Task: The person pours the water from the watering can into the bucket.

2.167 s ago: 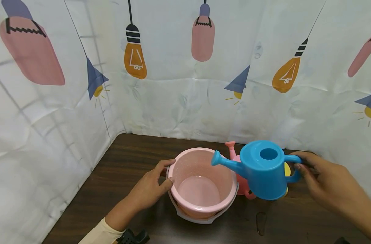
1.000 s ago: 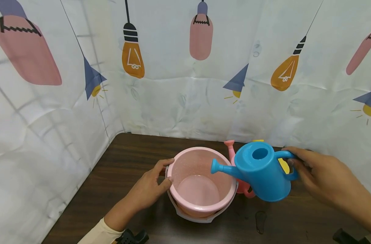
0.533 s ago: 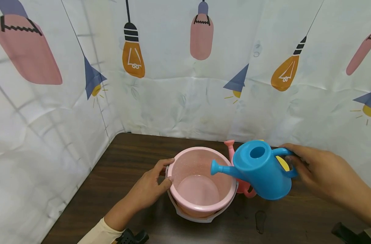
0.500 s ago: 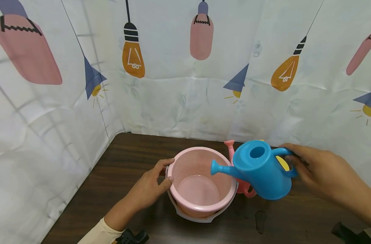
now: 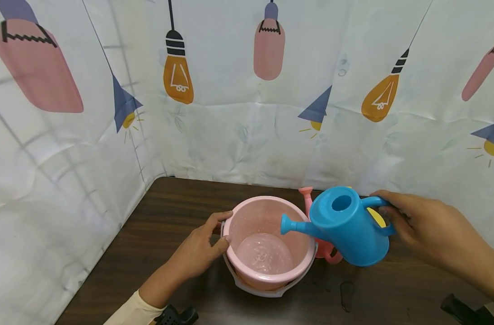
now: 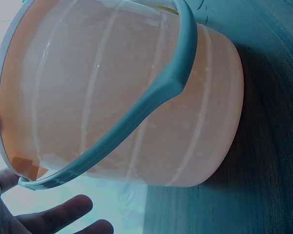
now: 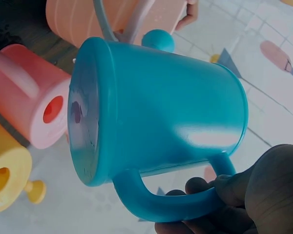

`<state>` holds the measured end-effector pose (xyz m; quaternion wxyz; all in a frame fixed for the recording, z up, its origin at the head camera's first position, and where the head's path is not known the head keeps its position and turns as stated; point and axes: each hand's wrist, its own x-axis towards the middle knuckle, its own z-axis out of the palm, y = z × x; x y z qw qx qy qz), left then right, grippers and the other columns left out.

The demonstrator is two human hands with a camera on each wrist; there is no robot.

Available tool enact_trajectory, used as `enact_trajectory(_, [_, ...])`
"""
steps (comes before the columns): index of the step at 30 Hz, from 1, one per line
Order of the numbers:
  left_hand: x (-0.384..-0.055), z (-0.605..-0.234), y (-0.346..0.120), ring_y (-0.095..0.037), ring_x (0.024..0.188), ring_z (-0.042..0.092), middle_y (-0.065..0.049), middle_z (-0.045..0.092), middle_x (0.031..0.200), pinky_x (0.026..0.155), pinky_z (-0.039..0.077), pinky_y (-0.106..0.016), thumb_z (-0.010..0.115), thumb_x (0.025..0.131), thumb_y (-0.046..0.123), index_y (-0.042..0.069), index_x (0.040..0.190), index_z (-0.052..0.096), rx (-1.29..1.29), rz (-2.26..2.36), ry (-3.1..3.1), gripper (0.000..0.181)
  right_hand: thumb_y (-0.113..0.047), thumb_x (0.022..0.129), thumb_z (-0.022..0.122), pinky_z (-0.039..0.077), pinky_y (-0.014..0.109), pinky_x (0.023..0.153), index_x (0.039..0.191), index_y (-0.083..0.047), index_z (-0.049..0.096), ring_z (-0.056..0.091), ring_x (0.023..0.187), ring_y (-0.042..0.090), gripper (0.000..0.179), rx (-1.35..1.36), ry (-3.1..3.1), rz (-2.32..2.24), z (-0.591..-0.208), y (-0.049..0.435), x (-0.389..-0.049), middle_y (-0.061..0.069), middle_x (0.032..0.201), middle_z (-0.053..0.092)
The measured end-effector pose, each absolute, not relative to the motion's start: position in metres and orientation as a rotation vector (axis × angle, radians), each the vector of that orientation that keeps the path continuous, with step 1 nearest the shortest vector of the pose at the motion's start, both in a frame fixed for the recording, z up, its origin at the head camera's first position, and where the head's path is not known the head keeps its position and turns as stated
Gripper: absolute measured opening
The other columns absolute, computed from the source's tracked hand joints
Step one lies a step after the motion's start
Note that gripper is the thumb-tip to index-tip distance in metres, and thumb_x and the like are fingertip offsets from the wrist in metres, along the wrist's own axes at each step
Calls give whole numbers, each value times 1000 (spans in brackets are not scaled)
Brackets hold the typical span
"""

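A pink bucket (image 5: 247, 225) stands on the table, with rippling water (image 5: 263, 257) at its bottom. My left hand (image 5: 200, 250) grips its left rim, thumb on top; in the left wrist view other fingers (image 6: 63, 214) extend free below the rim. My right hand (image 5: 434, 230) holds a blue watering can (image 5: 352, 230) by its handle (image 7: 171, 204), fingers curled round it. The can is tilted to the left, and its spout (image 5: 287, 224) hangs over the bucket. A stream from the spout cannot be made out.
Behind the blue can stand a pink watering can (image 7: 24, 87) and a yellow one (image 7: 7, 170). The bucket's carrying handle (image 6: 127, 126) hangs down its side. A wet loop-shaped mark (image 5: 347, 295) lies on the dark table (image 5: 182, 198). A printed curtain (image 5: 230, 135) hangs behind.
The blue watering can has tipped from nearly level to spout-down and shifted slightly left. The water in the bucket was calm and now ripples. My left hand has stayed in place.
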<state>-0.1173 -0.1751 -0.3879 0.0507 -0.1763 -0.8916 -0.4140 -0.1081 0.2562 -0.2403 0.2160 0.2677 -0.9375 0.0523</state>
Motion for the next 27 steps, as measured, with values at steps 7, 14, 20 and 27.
enact_trajectory(7, [-117,-389,-175,-20,113,65,2,68,121,90,48,-52,62,99,32,31,148,45,-541,-1257,-2707,52,-1,82,81,55,53,61,127,2,67,66,72,25,47,746,-2592,169,-241,255,-108,19,105,73])
enact_trajectory(14, [-117,-388,-175,-21,113,65,0,68,121,90,48,-52,61,99,31,31,147,45,-537,-1266,-2707,52,0,81,81,55,55,62,125,2,68,66,72,26,46,740,-2590,162,-241,254,-107,18,102,74])
enact_trajectory(20, [-117,-388,-175,-21,114,64,-1,68,121,91,48,-53,61,99,32,32,148,44,-538,-1266,-2707,52,-3,82,81,55,57,63,124,1,69,68,73,29,44,726,-2610,152,-241,254,-107,17,100,73])
enact_trajectory(27, [-116,-388,-175,-21,113,65,0,68,121,90,48,-51,61,99,33,32,148,44,-539,-1251,-2710,52,-2,83,81,55,55,62,125,2,68,68,72,29,45,716,-2615,156,-241,254,-107,19,101,73])
